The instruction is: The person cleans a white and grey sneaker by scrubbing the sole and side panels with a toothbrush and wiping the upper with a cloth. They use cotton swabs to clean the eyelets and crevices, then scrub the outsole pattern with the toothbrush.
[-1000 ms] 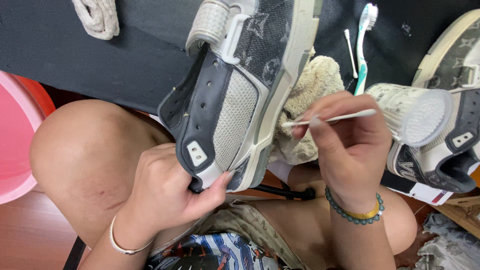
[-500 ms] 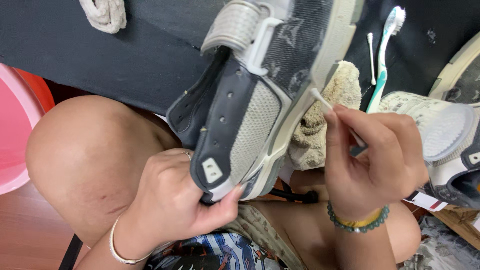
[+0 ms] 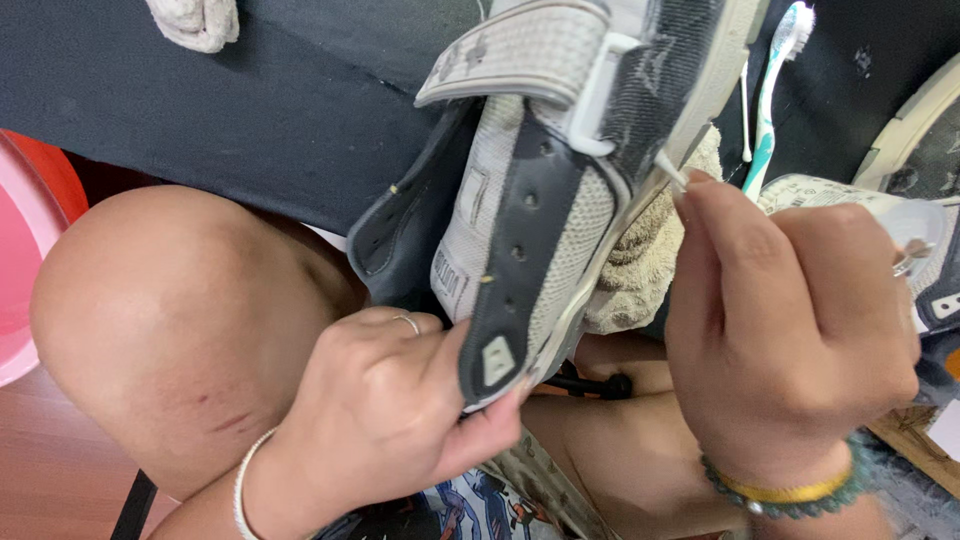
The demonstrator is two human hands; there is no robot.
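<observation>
swab [image 3: 668, 168] at sneaker [image 3: 545, 200] sole edge

Left hand [image 3: 400, 400] low in the frame, fingers curled and thumb pressed forward in a firm pinch, a ring on one finger and a thin bangle at the wrist; the bare knee rises just behind it. Right hand [image 3: 790, 330] up and to the right, knuckles toward the camera, fingertips [image 3: 700, 195] bunched tight together in a fine pinch; a beaded bracelet circles that wrist.
</observation>
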